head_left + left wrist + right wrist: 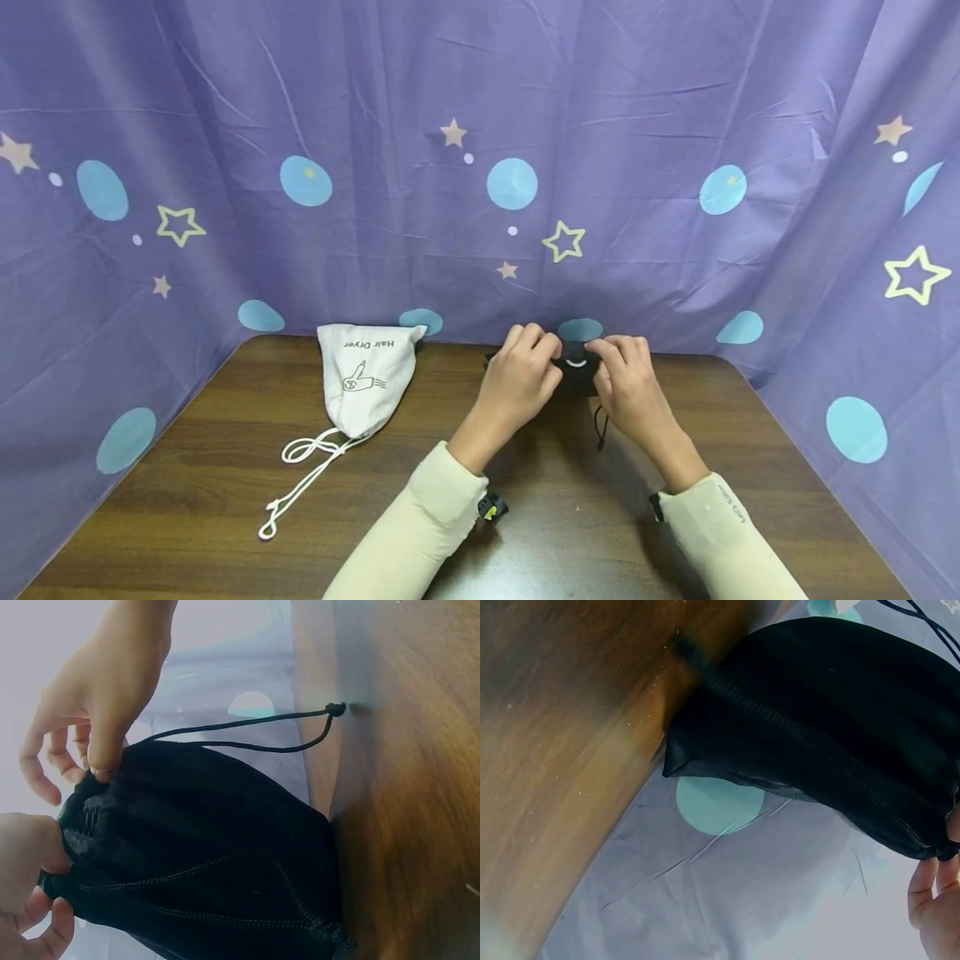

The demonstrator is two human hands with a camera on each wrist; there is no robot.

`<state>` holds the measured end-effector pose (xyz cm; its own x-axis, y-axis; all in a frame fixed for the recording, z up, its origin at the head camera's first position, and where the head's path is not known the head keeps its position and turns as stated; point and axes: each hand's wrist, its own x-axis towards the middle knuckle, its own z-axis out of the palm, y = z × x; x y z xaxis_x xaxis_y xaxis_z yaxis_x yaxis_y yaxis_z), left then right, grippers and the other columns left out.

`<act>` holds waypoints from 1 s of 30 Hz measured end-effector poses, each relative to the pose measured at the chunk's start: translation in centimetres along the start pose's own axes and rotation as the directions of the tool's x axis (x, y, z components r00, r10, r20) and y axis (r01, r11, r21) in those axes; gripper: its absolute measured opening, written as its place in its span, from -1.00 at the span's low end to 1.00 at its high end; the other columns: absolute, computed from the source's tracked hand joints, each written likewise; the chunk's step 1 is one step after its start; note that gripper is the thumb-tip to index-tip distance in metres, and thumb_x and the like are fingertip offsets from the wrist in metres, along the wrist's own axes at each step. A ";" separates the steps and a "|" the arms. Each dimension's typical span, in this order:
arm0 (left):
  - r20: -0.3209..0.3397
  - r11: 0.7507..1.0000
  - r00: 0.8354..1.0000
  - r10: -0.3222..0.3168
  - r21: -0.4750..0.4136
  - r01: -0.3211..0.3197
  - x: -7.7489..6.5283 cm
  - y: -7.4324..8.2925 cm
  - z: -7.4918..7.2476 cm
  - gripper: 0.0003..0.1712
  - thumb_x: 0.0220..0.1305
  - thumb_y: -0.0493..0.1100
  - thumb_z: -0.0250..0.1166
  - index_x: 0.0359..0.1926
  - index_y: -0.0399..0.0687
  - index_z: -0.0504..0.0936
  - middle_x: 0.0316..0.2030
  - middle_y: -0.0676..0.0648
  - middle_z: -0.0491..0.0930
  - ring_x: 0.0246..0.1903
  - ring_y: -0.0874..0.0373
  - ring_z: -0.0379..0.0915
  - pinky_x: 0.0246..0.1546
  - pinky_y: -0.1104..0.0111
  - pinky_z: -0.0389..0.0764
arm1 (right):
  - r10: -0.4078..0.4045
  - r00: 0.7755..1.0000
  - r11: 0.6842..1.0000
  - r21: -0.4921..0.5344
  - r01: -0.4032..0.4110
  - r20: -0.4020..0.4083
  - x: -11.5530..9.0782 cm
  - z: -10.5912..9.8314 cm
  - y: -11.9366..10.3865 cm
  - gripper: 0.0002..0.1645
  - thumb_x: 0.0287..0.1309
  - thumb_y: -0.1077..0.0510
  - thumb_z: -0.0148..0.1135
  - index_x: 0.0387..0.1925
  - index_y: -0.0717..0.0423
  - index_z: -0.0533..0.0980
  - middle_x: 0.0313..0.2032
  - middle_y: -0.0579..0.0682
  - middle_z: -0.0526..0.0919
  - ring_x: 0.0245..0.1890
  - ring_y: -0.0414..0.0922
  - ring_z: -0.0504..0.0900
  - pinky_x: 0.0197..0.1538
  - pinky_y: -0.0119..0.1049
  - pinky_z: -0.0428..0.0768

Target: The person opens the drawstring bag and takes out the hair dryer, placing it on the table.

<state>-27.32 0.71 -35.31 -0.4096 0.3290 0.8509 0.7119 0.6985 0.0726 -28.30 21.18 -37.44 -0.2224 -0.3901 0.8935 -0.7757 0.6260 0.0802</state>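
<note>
Black drawstring pouch (579,382) sits near the wooden table's (570,525) far edge, the left hand (522,367) and right hand (632,385) each pinching its mouth. Even, opposite pulls should widen that best. The curtain (480,100) limits backward movement; more room lies nearer the person, with the white "Hair Dryer" pouch (363,379) well apart leftward.

- My head camera looked forward and down over the table (217,467), my left hand (519,368), right hand (634,390) and the curtain (390,92).
- My left wrist camera faced the black bag (217,817) closely, its picture turned sideways.
- My right wrist camera, also near, sat tilted.
- All three shared the bag; head and left wrist shared both hands.
</note>
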 end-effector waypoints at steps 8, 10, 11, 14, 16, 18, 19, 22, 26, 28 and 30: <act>0.008 1.000 1.000 -0.014 -0.016 0.014 0.1 0.0 -0.2 -0.80 0.02 -0.37 0.35 -0.31 -0.07 0.59 -0.33 -0.01 0.48 -0.33 0.04 0.38 -0.41 0.29 0.56 | 0.051 0.999 0.999 -0.011 -0.050 0.020 -0.1 -0.4 0.2 -0.69 0.10 0.47 0.12 -0.07 0.37 0.51 -0.19 0.30 0.54 -0.23 0.25 0.48 -0.12 0.09 0.39; 0.009 1.000 1.000 -0.014 -0.019 0.015 0.1 0.0 -0.3 -0.80 0.02 -0.36 0.36 -0.32 -0.06 0.58 -0.34 -0.01 0.48 -0.33 0.05 0.38 -0.43 0.29 0.56 | 0.083 0.996 0.996 -0.017 -0.083 0.032 -0.1 -0.4 0.2 -0.69 0.06 0.48 0.19 -0.09 0.37 0.50 -0.21 0.29 0.53 -0.25 0.23 0.48 -0.14 0.08 0.40; 0.009 1.000 1.000 -0.013 -0.021 0.014 0.0 0.0 -0.3 -0.81 0.02 -0.36 0.36 -0.33 -0.06 0.58 -0.34 -0.01 0.48 -0.34 0.05 0.38 -0.43 0.29 0.55 | 0.104 0.994 0.994 -0.017 -0.104 0.041 -0.2 -0.5 0.2 -0.69 0.06 0.48 0.20 -0.10 0.36 0.49 -0.21 0.27 0.53 -0.25 0.22 0.48 -0.14 0.07 0.41; 0.012 1.000 1.000 -0.006 -0.022 0.007 0.0 -0.1 -0.3 -0.80 0.00 -0.35 0.37 -0.35 -0.06 0.56 -0.36 0.00 0.47 -0.35 0.05 0.37 -0.44 0.30 0.54 | 0.163 0.985 0.987 -0.005 -0.163 0.057 -0.3 -0.5 0.1 -0.71 0.05 0.48 0.21 -0.13 0.33 0.49 -0.23 0.23 0.51 -0.25 0.18 0.48 -0.16 0.03 0.43; 0.017 1.000 1.000 -0.002 -0.016 0.002 0.0 -0.1 -0.3 -0.80 -0.01 -0.34 0.38 -0.36 -0.06 0.56 -0.37 0.01 0.46 -0.36 0.06 0.36 -0.43 0.31 0.53 | 0.195 0.979 0.980 0.022 -0.197 0.055 -0.3 -0.4 0.1 -0.73 0.06 0.48 0.19 -0.15 0.31 0.49 -0.25 0.20 0.50 -0.26 0.13 0.47 -0.18 -0.03 0.43; 0.025 1.000 1.000 0.001 -0.002 -0.001 0.0 -0.1 -0.3 -0.79 -0.02 -0.33 0.39 -0.36 -0.05 0.55 -0.37 0.01 0.45 -0.36 0.06 0.36 -0.43 0.31 0.53 | 0.218 0.974 0.974 0.044 -0.221 0.053 -0.3 -0.3 0.1 -0.75 0.07 0.47 0.17 -0.17 0.29 0.49 -0.26 0.18 0.49 -0.27 0.08 0.45 -0.20 -0.11 0.41; 0.030 1.000 1.000 0.003 0.008 -0.003 0.0 -0.1 -0.2 -0.79 -0.02 -0.33 0.39 -0.35 -0.05 0.55 -0.37 0.00 0.45 -0.36 0.05 0.36 -0.42 0.31 0.53 | 0.225 0.973 0.972 0.054 -0.227 0.048 -0.3 -0.3 0.1 -0.75 0.07 0.47 0.16 -0.17 0.28 0.50 -0.26 0.17 0.49 -0.27 0.06 0.44 -0.21 -0.14 0.40; 0.049 0.999 0.999 0.011 0.034 -0.013 0.0 -0.1 -0.2 -0.78 -0.03 -0.32 0.38 -0.34 -0.05 0.54 -0.37 -0.01 0.45 -0.37 0.04 0.36 -0.43 0.31 0.53 | 0.227 0.973 0.971 0.066 -0.230 0.042 -0.3 -0.2 0.1 -0.75 0.07 0.47 0.15 -0.18 0.27 0.50 -0.27 0.15 0.49 -0.28 0.02 0.42 -0.22 -0.21 0.38; 0.077 0.999 0.997 0.013 0.051 -0.017 -0.1 -0.1 -0.2 -0.78 -0.03 -0.30 0.36 -0.33 -0.06 0.52 -0.38 -0.02 0.43 -0.37 0.02 0.36 -0.45 0.29 0.52 | 0.223 0.974 0.972 0.066 -0.226 0.044 -0.2 -0.3 0.0 -0.74 0.05 0.49 0.15 -0.18 0.26 0.50 -0.26 0.15 0.49 -0.28 0.03 0.43 -0.21 -0.21 0.38; 0.087 0.999 0.996 0.011 0.051 -0.015 -0.1 -0.1 -0.2 -0.78 -0.02 -0.30 0.35 -0.33 -0.06 0.51 -0.38 -0.02 0.43 -0.37 0.02 0.36 -0.46 0.29 0.52 | 0.221 0.974 0.972 0.068 -0.224 0.047 -0.2 -0.3 0.0 -0.73 0.05 0.50 0.16 -0.18 0.27 0.50 -0.26 0.16 0.50 -0.27 0.04 0.43 -0.20 -0.19 0.39; 0.092 0.998 0.996 0.009 0.053 -0.013 -0.1 -0.2 -0.2 -0.79 -0.01 -0.29 0.35 -0.32 -0.06 0.51 -0.38 -0.02 0.43 -0.36 0.02 0.36 -0.46 0.29 0.52 | 0.219 0.974 0.973 0.069 -0.222 0.055 -0.2 -0.3 0.0 -0.73 0.05 0.50 0.15 -0.18 0.27 0.50 -0.26 0.16 0.50 -0.27 0.05 0.43 -0.20 -0.17 0.38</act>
<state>-27.26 0.40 -35.29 -0.4542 0.3920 0.8000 0.6860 0.7269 0.0333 -28.10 21.51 -37.49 -0.4188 -0.2801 0.8638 -0.7458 0.6488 -0.1512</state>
